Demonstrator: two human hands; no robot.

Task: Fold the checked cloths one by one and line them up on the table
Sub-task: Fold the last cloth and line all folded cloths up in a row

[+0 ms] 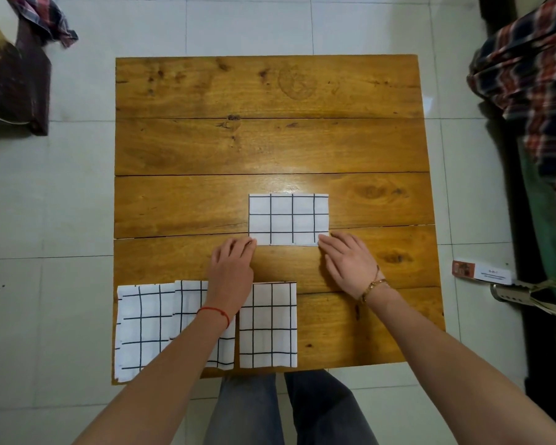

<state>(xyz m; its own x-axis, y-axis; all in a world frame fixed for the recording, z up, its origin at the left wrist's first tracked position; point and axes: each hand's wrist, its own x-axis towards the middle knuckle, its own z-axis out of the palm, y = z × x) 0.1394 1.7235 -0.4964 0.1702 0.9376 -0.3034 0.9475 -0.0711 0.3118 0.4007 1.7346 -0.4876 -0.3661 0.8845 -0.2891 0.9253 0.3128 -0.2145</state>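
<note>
A white cloth with a black check (289, 219) lies folded into a small rectangle on the middle of the wooden table (270, 139). My left hand (231, 268) touches its near left corner with the fingertips. My right hand (350, 261) touches its near right corner in the same way. Three more folded checked cloths lie in a row along the near edge: one at the left corner (142, 329), a second (190, 303) partly under my left forearm, a third (268, 326) just right of that arm.
The table stands on a pale tiled floor. A dark chair with a plaid garment (16, 75) is at the far left. Plaid fabric (527, 69) hangs at the right, with a small box (480, 273) on the floor below it.
</note>
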